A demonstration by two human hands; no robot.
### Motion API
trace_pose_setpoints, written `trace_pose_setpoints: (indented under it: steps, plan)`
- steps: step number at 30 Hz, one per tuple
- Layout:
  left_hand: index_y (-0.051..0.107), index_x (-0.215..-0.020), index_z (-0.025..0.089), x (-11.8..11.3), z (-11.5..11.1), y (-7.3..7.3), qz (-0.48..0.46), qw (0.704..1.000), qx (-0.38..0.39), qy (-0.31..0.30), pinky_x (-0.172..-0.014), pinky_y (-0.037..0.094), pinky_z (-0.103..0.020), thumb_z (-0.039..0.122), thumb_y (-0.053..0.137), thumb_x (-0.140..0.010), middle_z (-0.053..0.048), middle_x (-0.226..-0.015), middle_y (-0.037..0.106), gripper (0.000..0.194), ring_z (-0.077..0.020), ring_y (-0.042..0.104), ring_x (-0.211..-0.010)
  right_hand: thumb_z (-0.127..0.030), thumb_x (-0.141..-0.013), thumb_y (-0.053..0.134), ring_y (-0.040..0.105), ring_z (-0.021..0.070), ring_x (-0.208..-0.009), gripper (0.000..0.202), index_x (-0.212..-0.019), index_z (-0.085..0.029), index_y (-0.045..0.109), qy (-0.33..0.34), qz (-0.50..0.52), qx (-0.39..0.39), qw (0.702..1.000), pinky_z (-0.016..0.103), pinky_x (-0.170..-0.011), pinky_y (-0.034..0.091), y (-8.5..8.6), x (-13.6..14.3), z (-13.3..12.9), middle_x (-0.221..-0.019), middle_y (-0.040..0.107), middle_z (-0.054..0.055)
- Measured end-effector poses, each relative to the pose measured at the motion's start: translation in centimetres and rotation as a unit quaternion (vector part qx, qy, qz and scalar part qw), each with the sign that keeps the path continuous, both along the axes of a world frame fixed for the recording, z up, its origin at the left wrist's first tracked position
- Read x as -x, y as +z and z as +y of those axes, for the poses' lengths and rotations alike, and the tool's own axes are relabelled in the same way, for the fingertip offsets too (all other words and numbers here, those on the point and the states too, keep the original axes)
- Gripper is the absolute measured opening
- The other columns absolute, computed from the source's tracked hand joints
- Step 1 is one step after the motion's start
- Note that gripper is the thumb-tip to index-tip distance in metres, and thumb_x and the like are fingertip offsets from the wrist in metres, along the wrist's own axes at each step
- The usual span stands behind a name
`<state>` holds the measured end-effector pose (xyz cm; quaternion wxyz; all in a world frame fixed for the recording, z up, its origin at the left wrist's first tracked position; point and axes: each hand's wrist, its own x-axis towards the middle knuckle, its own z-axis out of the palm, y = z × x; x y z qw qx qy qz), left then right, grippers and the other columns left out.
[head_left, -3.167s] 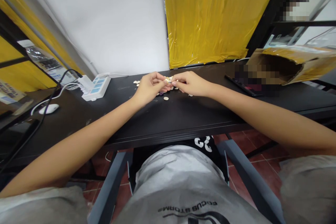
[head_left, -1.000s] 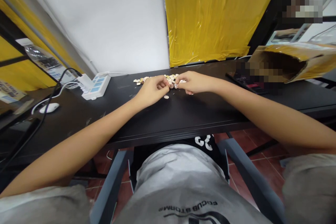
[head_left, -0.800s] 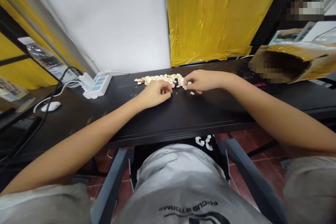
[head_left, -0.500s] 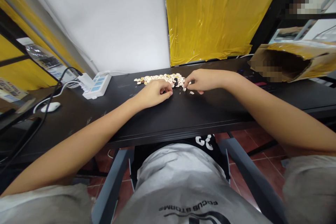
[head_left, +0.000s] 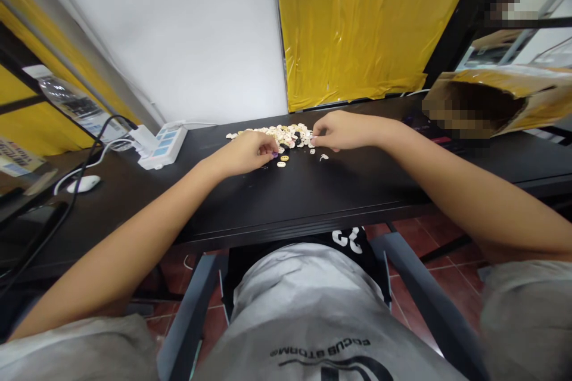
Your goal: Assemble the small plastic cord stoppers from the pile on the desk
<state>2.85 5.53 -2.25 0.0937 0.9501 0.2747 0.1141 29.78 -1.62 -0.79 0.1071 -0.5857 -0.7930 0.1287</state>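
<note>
A pile of small oval pieces [head_left: 290,134], mostly cream with a few black ones, lies on the black table [head_left: 286,202]. At the pile's left front, my left hand [head_left: 250,153] has its fingers closed on a purple piece [head_left: 275,155]. Just right of those fingertips lie a yellow piece [head_left: 285,158] and a cream piece [head_left: 281,164]. My right hand [head_left: 342,131] touches the pile's right edge, thumb and forefinger pinched together; what they hold, if anything, is too small to name. Two loose pale pieces [head_left: 324,157] lie below it.
A white power strip [head_left: 164,146] with plugs and cables stands at the left, near a white mouse [head_left: 84,184] and a clear bottle [head_left: 74,98]. At the right is an open cardboard box [head_left: 531,104]. A white wall and yellow sheeting rise behind the table.
My left hand has moved slightly left, and the purple piece now shows at its fingertips. A yellow and a cream piece now lie beside it. My right hand has shifted slightly up.
</note>
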Motion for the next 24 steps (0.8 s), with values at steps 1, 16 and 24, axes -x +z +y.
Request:
trace_pose_setpoints:
  steps: [1, 16, 24]
  plan:
    - [0.077, -0.102, 0.016, -0.1, 0.0, 0.0, 0.002, 1.0, -0.002, 0.007, -0.077, 0.051, -0.032, 0.022, 0.06, -0.088, -0.008, -0.096, 0.081, 0.022, -0.0215, 0.072, -0.082, -0.028, -0.098, 0.064, 0.062, 0.0192, -0.061, 0.023, -0.076, -0.02, 0.066, -0.002, 0.007, -0.005, 1.0, 0.033, -0.064, 0.038, -0.1, 0.1, 0.1, -0.063, 0.068, 0.003]
    - [0.065, -0.083, 0.019, -1.1, -0.8, -0.6, -0.129, 0.99, -0.026, 0.042, -0.068, 0.045, -0.03, 0.02, 0.063, -0.081, -0.002, -0.074, 0.071, 0.003, -0.0181, 0.064, -0.069, -0.017, -0.101, 0.053, 0.058, 0.0159, -0.067, 0.014, -0.089, -0.018, 0.061, 0.061, 0.118, -0.086, 0.987, 0.028, -0.069, 0.037, -1.7, 2.4, 0.1, -0.072, 0.066, 0.001]
    - [0.079, -0.092, 0.013, -2.2, -1.4, -1.5, -0.308, 0.92, 0.243, 0.017, -0.074, 0.062, -0.032, 0.031, 0.081, -0.081, -0.009, -0.085, 0.08, 0.021, -0.0196, 0.076, -0.076, -0.027, -0.099, 0.058, 0.055, 0.0156, -0.069, 0.016, -0.095, -0.016, 0.069, 0.118, 0.19, -0.121, 0.967, 0.026, -0.067, 0.038, -2.1, 2.3, 0.4, -0.072, 0.065, 0.0]
